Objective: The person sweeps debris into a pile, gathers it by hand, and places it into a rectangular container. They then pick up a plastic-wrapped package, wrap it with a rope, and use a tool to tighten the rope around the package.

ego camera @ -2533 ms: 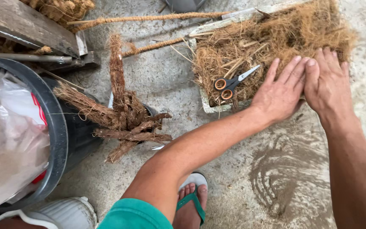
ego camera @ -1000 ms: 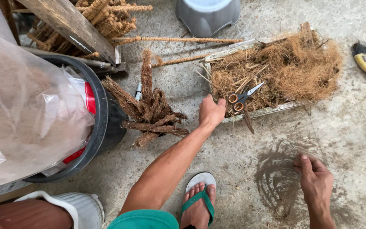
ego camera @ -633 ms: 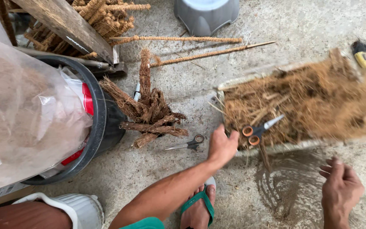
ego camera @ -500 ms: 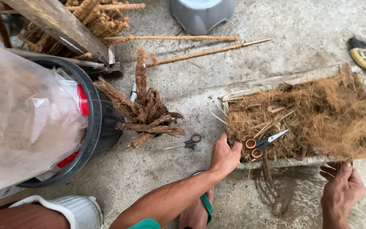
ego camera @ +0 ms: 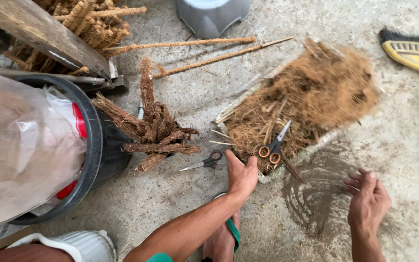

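Left hand (ego camera: 241, 175) gripping the near corner of a shallow tray (ego camera: 294, 157), fingers closed around its rim, thumb pointing up. Tray heaped with brown coconut fibre (ego camera: 316, 97) and lying tilted on the concrete floor (ego camera: 180, 199), just in front of this hand. Orange-handled scissors (ego camera: 272, 145) on top of the fibre, very near the fingers. Right hand (ego camera: 369, 201) open and holding nothing, fingers loosely curled, hovering over the floor near the tray's lower edge, apart from it. Second pair of scissors, with dark handles (ego camera: 204, 162), on the floor just left of the left hand. Bundle of fibre-wrapped sticks (ego camera: 156, 131) beside a black bucket (ego camera: 98, 145).
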